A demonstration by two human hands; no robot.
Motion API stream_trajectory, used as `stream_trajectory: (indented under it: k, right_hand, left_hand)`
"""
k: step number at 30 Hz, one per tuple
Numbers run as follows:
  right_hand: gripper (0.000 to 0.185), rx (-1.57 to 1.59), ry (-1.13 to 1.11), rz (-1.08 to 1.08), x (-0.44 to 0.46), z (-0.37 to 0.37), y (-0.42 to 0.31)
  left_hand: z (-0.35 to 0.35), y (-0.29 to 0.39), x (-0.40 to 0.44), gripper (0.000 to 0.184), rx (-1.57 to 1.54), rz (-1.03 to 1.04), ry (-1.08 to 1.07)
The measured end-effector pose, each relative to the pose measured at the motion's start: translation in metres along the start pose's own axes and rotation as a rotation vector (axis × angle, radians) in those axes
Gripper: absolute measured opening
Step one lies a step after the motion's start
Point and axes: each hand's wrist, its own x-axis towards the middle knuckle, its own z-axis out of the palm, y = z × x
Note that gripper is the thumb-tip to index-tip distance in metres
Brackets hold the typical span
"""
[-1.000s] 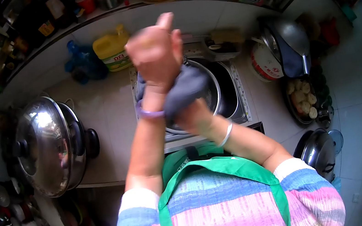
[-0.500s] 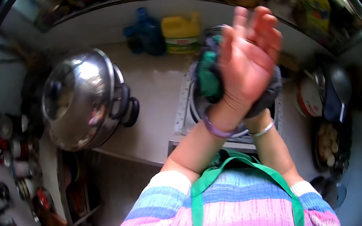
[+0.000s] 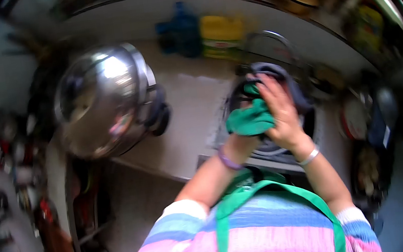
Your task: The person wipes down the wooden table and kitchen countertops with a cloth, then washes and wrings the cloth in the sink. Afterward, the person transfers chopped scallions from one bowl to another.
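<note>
My left hand [image 3: 243, 145], below a purple bracelet, is mostly hidden by a bunched green cloth [image 3: 251, 120]; its fingers do not show. Against the right side of that cloth lies my right hand [image 3: 280, 112], palm inward, with fingers stretched upward. A dark grey cloth [image 3: 298, 93] hangs behind and beside the right fingers. Both hands are close together over the sink [image 3: 269, 155], which the hands and cloths partly cover. The view is blurred by motion.
A large lidded steel pot [image 3: 100, 101] stands on the left of the counter [image 3: 180, 124]. Behind are a blue bottle [image 3: 185, 30] and a yellow jug [image 3: 222, 35]. A curved faucet [image 3: 271, 36] rises behind the sink. Dishes and a wok are at the right.
The view has swung left. My left hand, raised and spread half a second ago, is now lower behind the green cloth. My right hand has come up beside it, fingers extended.
</note>
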Motion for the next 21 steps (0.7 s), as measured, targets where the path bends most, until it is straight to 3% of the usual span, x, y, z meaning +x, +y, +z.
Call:
stream_trajectory:
  k: [1,4,6,7,8,10,12,14,16,18,19,21]
  right_hand:
    - [0.074,0.243,0.002,0.144,-0.009,0.015,0.003]
    - [0.090,0.490,0.025,0.157,-0.024,0.031,-0.011]
    - [0.089,0.653,0.085,0.098,-0.029,0.039,-0.014]
    - [0.086,0.706,0.012,0.144,-0.032,0.031,-0.013]
    - [0.081,1.080,-0.036,0.221,-0.037,0.019,-0.012]
    - [0.075,1.843,0.175,0.324,-0.054,0.004,-0.021]
    - [0.069,2.182,0.334,0.378,-0.093,0.002,-0.027]
    - [0.056,2.193,0.427,0.609,-0.154,0.011,-0.022]
    - [0.059,1.894,0.456,0.943,-0.209,0.012,-0.023]
    - [0.066,1.338,0.621,1.073,-0.246,0.005,-0.040]
    - [0.074,1.385,0.723,1.089,-0.253,-0.002,-0.052]
    - [0.068,0.943,0.747,1.042,-0.275,0.023,-0.051]
  left_hand:
    - [-0.004,-0.004,-0.001,0.052,0.032,0.019,0.007]
    - [-0.016,-0.015,0.002,0.052,0.146,0.027,-0.029]
    - [-0.023,-0.022,0.002,0.051,0.216,0.007,-0.065]
    - [-0.027,-0.026,0.001,0.051,0.255,-0.007,-0.090]
    - [-0.031,-0.034,-0.001,0.051,0.293,-0.025,-0.114]
    - [-0.039,-0.047,-0.007,0.051,0.377,-0.065,-0.164]
    - [-0.045,-0.065,-0.013,0.051,0.458,-0.123,-0.233]
    - [-0.046,-0.087,-0.018,0.051,0.536,-0.180,-0.312]
    - [-0.046,-0.106,-0.021,0.051,0.618,-0.235,-0.397]
    - [-0.040,-0.136,-0.026,0.050,0.713,-0.274,-0.495]
    - [-0.037,-0.157,-0.030,0.050,0.742,-0.295,-0.548]
    - [-0.030,-0.194,-0.036,0.052,0.533,-0.525,-0.500]
